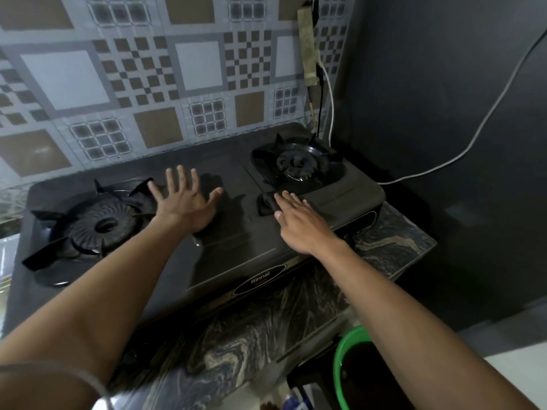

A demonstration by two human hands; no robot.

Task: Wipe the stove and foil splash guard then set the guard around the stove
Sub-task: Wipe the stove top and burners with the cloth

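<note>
A black two-burner gas stove [236, 255] sits on a marbled counter. My left hand [183, 202] lies flat on the stove's middle with its fingers spread and nothing in it. My right hand [302, 226] presses a small dark cloth [265, 205] onto the stove top, just in front of the right burner [296, 165]. The left burner [103, 223] is uncovered. A patterned, shiny splash guard [118, 84] with grey and brown squares stands behind the stove and bends forward at the far left.
The marbled counter [393, 241] ends just right of the stove, beside a dark wall. A white cable [444, 164] runs along that wall from a strip [307, 48] mounted at the corner. A green bucket [346, 350] stands below the counter's front edge.
</note>
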